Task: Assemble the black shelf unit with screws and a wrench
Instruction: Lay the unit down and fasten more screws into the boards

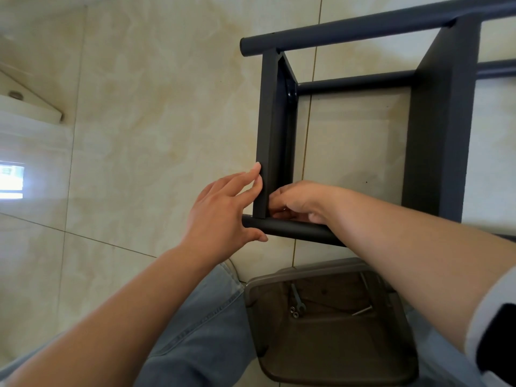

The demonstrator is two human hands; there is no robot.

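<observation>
**Hands meet at lower corner of black shelf frame**

Seen from the head camera, a person's left hand [223,216] lies flat and relaxed against the black shelf unit [435,129], which lies on its side on a cream tiled floor [145,113]. The straight fingers [252,177] rest along the outer face of the end shelf panel [268,135], while the thumb touches the near round tube [296,229] just under the panel's lower corner; the hand grasps nothing.

On the inner side of that same panel, the right hand [298,199] is tucked into the corner where panel and near tube meet. Its fingers are curled tightly around something small, with a glint of metal showing between them, but what they pinch cannot be told. The right forearm crosses over the near tube.

The frame's far tube [363,30] runs across the top of the view, and a second, wider shelf panel [441,121] stands farther right, well apart from both hands.

Below the frame, beside a knee in pale blue jeans [201,317], sits a brown plastic stool [335,339]. On its seat lie a small flat wrench [297,298], two nuts [293,311] just beside it, and a hex key [363,310] near the right.
</observation>
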